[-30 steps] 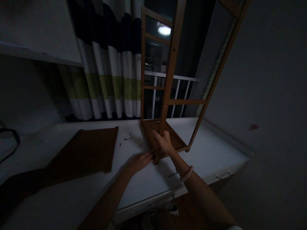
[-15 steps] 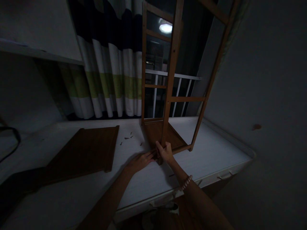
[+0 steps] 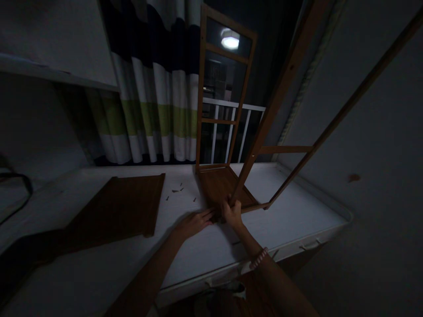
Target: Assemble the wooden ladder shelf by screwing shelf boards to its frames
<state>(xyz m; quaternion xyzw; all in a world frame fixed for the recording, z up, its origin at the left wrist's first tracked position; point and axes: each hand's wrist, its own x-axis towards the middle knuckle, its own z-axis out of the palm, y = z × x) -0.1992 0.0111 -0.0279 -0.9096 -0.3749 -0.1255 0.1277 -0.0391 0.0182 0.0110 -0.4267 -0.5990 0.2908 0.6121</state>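
Observation:
A brown wooden shelf board (image 3: 220,184) lies flat on the white surface, with an upright wooden ladder-like frame (image 3: 202,88) at its far end. A second wooden side frame (image 3: 264,127) leans strongly to the right at the board's near end. My right hand (image 3: 232,213) is closed around the foot of that leaning frame's left post. Beside it, my left hand (image 3: 195,222) grips the near left corner of the shelf board, its fingertips partly hidden at the edge. The exact contact at the joint is covered by my hands.
A separate dark wooden panel (image 3: 122,207) lies on the left. Several small screws (image 3: 175,190) are scattered between it and the shelf board. Behind hangs a striped curtain (image 3: 158,114) next to a window with white bars (image 3: 243,127). A wall (image 3: 370,132) stands on the right.
The near side frame has tipped from nearly upright over to the right. My right hand has turned and shifted slightly right with it, while my left hand stays at the board's corner.

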